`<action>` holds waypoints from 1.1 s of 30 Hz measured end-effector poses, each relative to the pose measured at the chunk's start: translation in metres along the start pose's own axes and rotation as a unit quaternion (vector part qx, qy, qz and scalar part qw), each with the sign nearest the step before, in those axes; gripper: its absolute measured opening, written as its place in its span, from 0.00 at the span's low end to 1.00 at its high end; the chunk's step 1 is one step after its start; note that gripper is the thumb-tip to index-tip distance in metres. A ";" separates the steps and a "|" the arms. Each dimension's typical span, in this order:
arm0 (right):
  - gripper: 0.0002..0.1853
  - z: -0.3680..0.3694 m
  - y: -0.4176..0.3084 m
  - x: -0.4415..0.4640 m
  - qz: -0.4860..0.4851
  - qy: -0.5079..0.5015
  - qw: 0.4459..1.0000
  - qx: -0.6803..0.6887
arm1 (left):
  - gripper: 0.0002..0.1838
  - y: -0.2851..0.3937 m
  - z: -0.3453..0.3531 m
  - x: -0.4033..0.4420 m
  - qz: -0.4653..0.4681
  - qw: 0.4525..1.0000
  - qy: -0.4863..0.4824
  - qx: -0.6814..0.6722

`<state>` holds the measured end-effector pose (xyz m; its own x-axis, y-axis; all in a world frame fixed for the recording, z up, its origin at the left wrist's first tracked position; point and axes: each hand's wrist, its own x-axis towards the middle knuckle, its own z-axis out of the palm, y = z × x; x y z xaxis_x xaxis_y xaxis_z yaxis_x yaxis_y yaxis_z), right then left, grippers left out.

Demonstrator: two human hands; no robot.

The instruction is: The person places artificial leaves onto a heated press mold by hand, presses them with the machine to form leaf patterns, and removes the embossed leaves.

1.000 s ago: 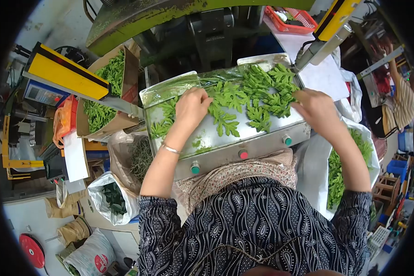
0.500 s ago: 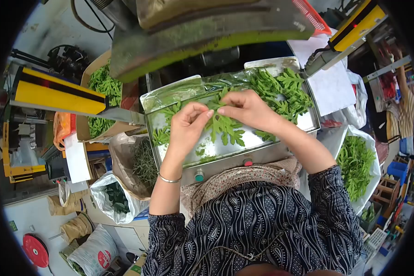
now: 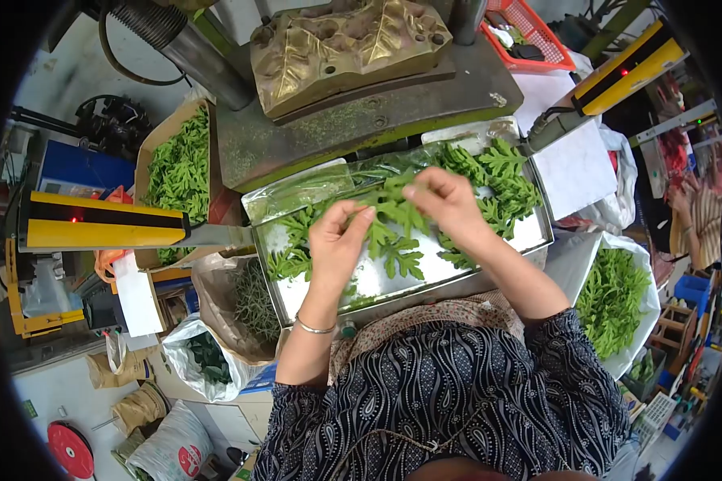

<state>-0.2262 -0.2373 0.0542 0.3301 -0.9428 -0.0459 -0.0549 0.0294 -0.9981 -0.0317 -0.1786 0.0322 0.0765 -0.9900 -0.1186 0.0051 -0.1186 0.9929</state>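
Observation:
My left hand (image 3: 341, 240) is closed, thumb against fingers, at the left side of a green lobed leaf sprig (image 3: 399, 210). My right hand (image 3: 451, 207), a little blurred, has its fingers curled together at the sprig's upper right edge. The exact grip at the fingertips is partly hidden. Both hands are above a shiny metal tray (image 3: 377, 276). More green leaves (image 3: 501, 176) are heaped at the tray's right, and others (image 3: 290, 260) lie at its left. Clear plastic film (image 3: 305, 192) lies along the tray's back edge.
Behind the tray, a brass-coloured leaf mould (image 3: 349, 48) sits on a heavy press block (image 3: 361, 116). Yellow-and-black bars (image 3: 104, 223) flank it. A carton (image 3: 217, 160) and a white sack (image 3: 650, 280) hold leaves. A red basket (image 3: 537, 32) stands back right; another person (image 3: 702, 224) is far right.
My hands have drawn slightly apart, the left moving lower. The press block appears smaller and lower, with its mould in full view. The left yellow bar appears lower too.

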 end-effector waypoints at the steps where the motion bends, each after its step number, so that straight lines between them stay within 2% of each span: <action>1: 0.04 -0.004 -0.003 0.001 0.012 0.043 0.999 0.018 | 0.10 0.001 -0.004 0.000 -0.029 0.999 0.003 0.017; 2: 0.03 -0.006 -0.006 0.001 0.022 0.086 0.995 0.035 | 0.11 0.001 -0.005 0.001 -0.042 0.999 0.005 0.026; 3: 0.03 -0.006 -0.007 0.001 0.021 0.087 0.995 0.034 | 0.11 0.002 -0.005 0.001 -0.055 0.998 0.006 0.034; 5: 0.03 -0.003 -0.007 -0.001 -0.046 0.094 0.992 -0.076 | 0.11 0.002 -0.001 0.002 0.116 0.973 0.061 0.190; 6: 0.02 -0.001 -0.008 -0.001 -0.082 0.097 0.983 -0.130 | 0.11 0.004 0.002 0.005 0.202 0.939 0.090 0.265; 8: 0.05 0.003 -0.014 -0.001 -0.124 0.084 0.965 -0.217 | 0.11 0.011 0.009 0.007 0.287 0.889 0.116 0.337; 10: 0.08 0.013 -0.023 -0.002 -0.132 0.062 0.957 -0.250 | 0.09 0.027 0.024 0.003 0.199 0.972 0.061 0.111; 11: 0.09 0.020 -0.025 -0.003 -0.108 0.011 0.970 -0.217 | 0.08 0.035 0.029 0.001 0.151 0.988 0.033 -0.005; 12: 0.11 0.024 -0.028 -0.003 -0.083 -0.040 0.979 -0.183 | 0.08 0.039 0.028 0.000 0.127 0.990 0.018 -0.063; 13: 0.11 0.024 -0.033 -0.003 -0.086 -0.042 0.979 -0.182 | 0.07 0.043 0.027 0.000 0.103 0.987 0.006 -0.120; 18: 0.13 0.010 -0.068 -0.003 -0.110 -0.023 0.992 -0.058 | 0.05 0.055 0.004 -0.001 0.054 0.993 0.069 -0.078; 20: 0.12 0.007 -0.080 0.005 -0.227 -0.043 0.957 -0.176 | 0.05 0.064 0.004 -0.006 0.050 0.997 0.028 -0.049; 22: 0.10 0.004 -0.091 0.013 -0.336 -0.061 0.894 -0.290 | 0.04 0.070 0.003 -0.009 0.046 0.999 -0.012 -0.019; 23: 0.10 0.003 -0.094 0.016 -0.338 -0.060 0.893 -0.292 | 0.04 0.071 0.003 -0.009 0.049 0.999 -0.014 -0.020; 27: 0.06 0.000 -0.105 0.032 -0.313 -0.243 0.839 -0.374 | 0.07 0.071 0.000 -0.007 0.090 0.985 -0.087 0.115; 29: 0.07 -0.009 -0.123 0.048 -0.336 -0.180 0.866 -0.324 | 0.07 0.062 -0.003 -0.005 0.091 0.987 -0.089 0.100; 30: 0.07 -0.015 -0.131 0.060 -0.338 -0.181 0.865 -0.325 | 0.06 0.054 -0.004 -0.004 0.087 0.988 -0.093 0.084; 32: 0.06 -0.028 -0.144 0.088 -0.302 -0.058 0.931 -0.199 | 0.06 0.043 -0.003 -0.003 0.079 0.990 -0.104 0.052; 33: 0.06 -0.033 -0.144 0.105 -0.303 -0.057 0.930 -0.199 | 0.06 0.040 -0.002 -0.002 0.081 0.990 -0.105 0.052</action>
<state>-0.2147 -0.3519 0.1947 0.5110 -0.7044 0.4927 -0.1638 -0.6425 -0.7486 -0.0300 -0.1811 0.0726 -0.1413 -0.9894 0.0322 -0.0944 0.0458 0.9945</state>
